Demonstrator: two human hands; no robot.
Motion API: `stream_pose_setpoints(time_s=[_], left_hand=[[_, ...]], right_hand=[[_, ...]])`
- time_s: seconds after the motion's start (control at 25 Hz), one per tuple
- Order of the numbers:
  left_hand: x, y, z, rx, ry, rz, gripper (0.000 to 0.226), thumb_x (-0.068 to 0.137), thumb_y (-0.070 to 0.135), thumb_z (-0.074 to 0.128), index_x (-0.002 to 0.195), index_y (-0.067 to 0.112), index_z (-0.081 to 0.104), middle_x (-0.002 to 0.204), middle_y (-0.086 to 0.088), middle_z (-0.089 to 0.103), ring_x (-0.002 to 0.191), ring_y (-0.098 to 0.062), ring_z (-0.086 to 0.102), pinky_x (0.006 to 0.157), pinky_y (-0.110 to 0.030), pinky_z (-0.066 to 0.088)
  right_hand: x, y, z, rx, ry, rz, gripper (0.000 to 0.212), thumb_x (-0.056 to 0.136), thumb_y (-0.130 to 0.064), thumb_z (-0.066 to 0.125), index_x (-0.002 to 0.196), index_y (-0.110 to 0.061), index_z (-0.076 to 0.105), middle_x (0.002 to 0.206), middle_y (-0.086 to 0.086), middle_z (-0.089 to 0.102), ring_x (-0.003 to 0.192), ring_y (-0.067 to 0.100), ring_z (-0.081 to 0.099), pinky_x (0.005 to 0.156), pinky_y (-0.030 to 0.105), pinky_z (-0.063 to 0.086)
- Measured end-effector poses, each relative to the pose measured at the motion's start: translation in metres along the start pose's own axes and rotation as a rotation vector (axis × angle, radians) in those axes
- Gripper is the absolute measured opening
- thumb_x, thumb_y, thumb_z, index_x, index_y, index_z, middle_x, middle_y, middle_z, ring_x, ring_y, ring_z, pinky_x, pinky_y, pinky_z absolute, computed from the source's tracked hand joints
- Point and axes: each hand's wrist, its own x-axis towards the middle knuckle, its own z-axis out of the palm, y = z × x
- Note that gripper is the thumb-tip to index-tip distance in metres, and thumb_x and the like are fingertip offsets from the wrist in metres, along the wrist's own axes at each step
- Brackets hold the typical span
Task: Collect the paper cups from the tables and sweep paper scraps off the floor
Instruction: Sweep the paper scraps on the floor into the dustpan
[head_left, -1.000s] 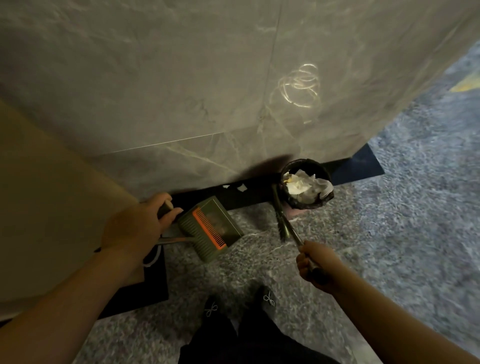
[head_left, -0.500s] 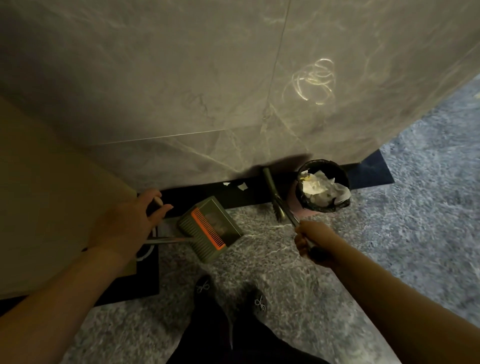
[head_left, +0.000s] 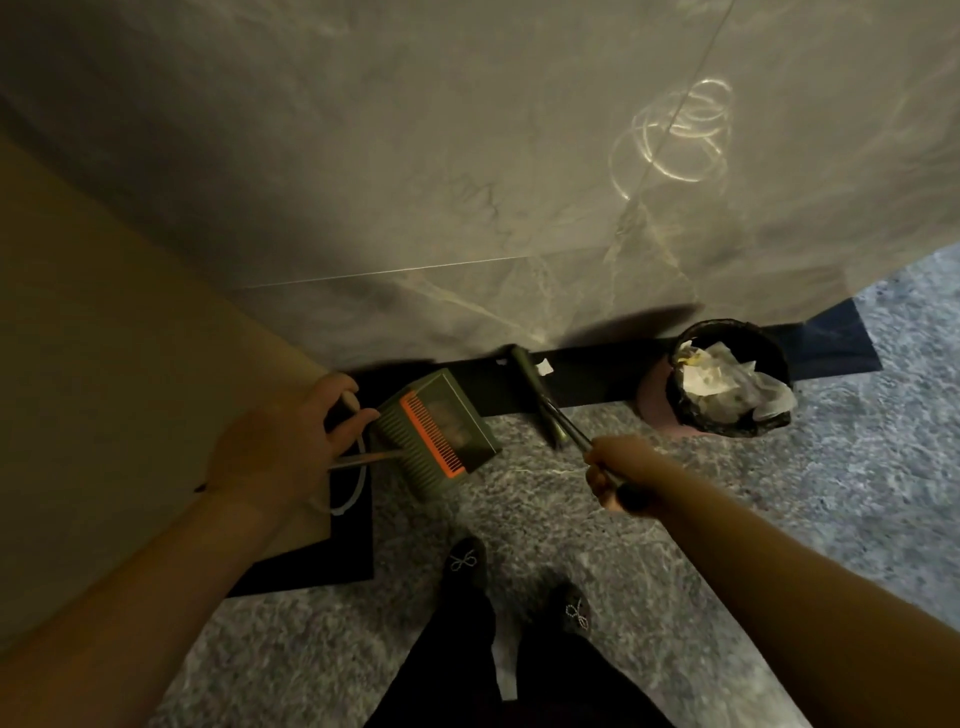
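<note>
Your right hand (head_left: 618, 475) is clenched around the handle of the broom (head_left: 540, 402), and the broom head reaches to the dark strip at the foot of the marble wall (head_left: 467, 182). Your left hand (head_left: 291, 447) grips the long handle of the green dustpan (head_left: 434, 431), whose pan stands on the floor (head_left: 519, 493), beside the broom but apart from it. Two small white paper scraps (head_left: 544, 368) lie on the dark strip, touching or almost touching the broom head. No paper cups are in view here.

The first risk is that the broom pushes the scraps tight into the corner under the wall, because you pull from a steep angle and the bristles may pass over them. The second risk is the dustpan: its mouth does not seem to face the scraps, so a quick stroke can send them past it. The bin (head_left: 732, 379) stands near on the right and is already full of crumpled paper; a wide swing of the broom can knock it, and emptying the pan there may spill some paper.
</note>
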Motion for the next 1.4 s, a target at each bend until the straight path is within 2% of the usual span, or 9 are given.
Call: stream_pose_setpoints(time_s=[0.2, 0.4, 0.56, 0.68, 0.8, 0.96, 1.04, 1.2, 1.4], left_hand=[[0.015, -0.020, 0.012, -0.068, 0.025, 0.010, 0.038, 0.090, 0.054, 0.053, 0.117, 0.028, 0.059, 0.057, 0.014, 0.037, 0.047, -0.005, 0.036, 0.042, -0.021, 0.021], [0.021, -0.029, 0.014, -0.110, 0.039, 0.020, 0.049, 0.085, 0.063, 0.038, 0.115, 0.029, 0.059, 0.056, 0.016, 0.040, 0.044, -0.010, 0.042, 0.040, -0.022, 0.026], [0.024, -0.031, 0.013, -0.108, 0.016, 0.025, 0.056, 0.082, 0.066, 0.031, 0.118, 0.031, 0.057, 0.055, 0.011, 0.045, 0.042, -0.014, 0.045, 0.038, -0.022, 0.028], [0.029, -0.032, 0.014, -0.107, -0.005, 0.022, 0.056, 0.083, 0.064, 0.034, 0.121, 0.030, 0.057, 0.053, 0.005, 0.048, 0.041, -0.017, 0.046, 0.038, -0.022, 0.025], [0.035, -0.034, 0.019, -0.115, -0.018, 0.018, 0.044, 0.088, 0.060, 0.042, 0.119, 0.033, 0.056, 0.055, 0.005, 0.049, 0.043, -0.016, 0.047, 0.038, -0.024, 0.028], [0.043, -0.036, 0.027, -0.132, -0.057, 0.029, 0.044, 0.087, 0.064, 0.039, 0.116, 0.035, 0.053, 0.066, 0.001, 0.058, 0.051, -0.021, 0.053, 0.045, -0.037, 0.048], [0.046, -0.037, 0.030, -0.142, -0.075, 0.022, 0.046, 0.085, 0.065, 0.039, 0.117, 0.035, 0.053, 0.072, -0.001, 0.061, 0.055, -0.021, 0.054, 0.049, -0.037, 0.050], [0.051, -0.036, 0.029, -0.168, -0.100, 0.024, 0.045, 0.087, 0.064, 0.044, 0.118, 0.033, 0.054, 0.080, -0.001, 0.064, 0.059, -0.018, 0.055, 0.053, -0.035, 0.050], [0.060, -0.034, 0.027, -0.128, -0.080, 0.052, 0.030, 0.091, 0.056, 0.051, 0.109, 0.033, 0.053, 0.070, 0.002, 0.057, 0.056, -0.019, 0.051, 0.048, -0.030, 0.041]], right_hand=[[-0.003, 0.003, 0.021, -0.233, -0.035, -0.034, 0.029, 0.093, 0.001, 0.038, 0.121, -0.001, 0.045, 0.047, 0.009, 0.045, 0.040, 0.019, 0.041, 0.038, 0.023, 0.035], [-0.025, 0.008, 0.005, -0.126, -0.046, -0.041, 0.028, 0.092, 0.003, 0.037, 0.110, -0.011, 0.053, 0.047, 0.005, 0.046, 0.036, 0.013, 0.041, 0.038, 0.020, 0.033], [-0.033, 0.004, -0.003, -0.068, -0.009, -0.072, 0.028, 0.091, 0.004, 0.037, 0.111, -0.010, 0.053, 0.045, 0.005, 0.046, 0.034, 0.013, 0.041, 0.036, 0.020, 0.033], [-0.025, -0.010, -0.006, -0.097, 0.045, -0.086, 0.034, 0.092, 0.005, 0.038, 0.119, -0.014, 0.047, 0.044, 0.006, 0.046, 0.034, 0.015, 0.041, 0.036, 0.021, 0.033], [-0.007, -0.025, 0.001, -0.255, 0.086, -0.107, 0.032, 0.091, 0.005, 0.039, 0.123, 0.003, 0.046, 0.048, 0.010, 0.047, 0.042, 0.021, 0.043, 0.041, 0.026, 0.036], [0.003, -0.025, 0.015, -0.379, 0.080, -0.068, 0.028, 0.088, 0.005, 0.040, 0.113, 0.010, 0.050, 0.062, 0.016, 0.050, 0.050, 0.024, 0.046, 0.044, 0.028, 0.038], [-0.006, -0.020, 0.017, -0.367, 0.045, -0.030, 0.023, 0.089, 0.005, 0.040, 0.110, 0.005, 0.049, 0.057, 0.014, 0.047, 0.045, 0.022, 0.044, 0.043, 0.027, 0.036], [-0.033, -0.008, 0.012, -0.269, -0.037, 0.018, 0.037, 0.093, 0.002, 0.041, 0.128, -0.007, 0.047, 0.054, 0.009, 0.042, 0.041, 0.015, 0.039, 0.038, 0.020, 0.033], [-0.064, 0.001, 0.013, -0.132, -0.061, 0.004, 0.036, 0.093, 0.001, 0.040, 0.126, -0.010, 0.048, 0.053, 0.005, 0.043, 0.037, 0.011, 0.039, 0.038, 0.018, 0.030]])
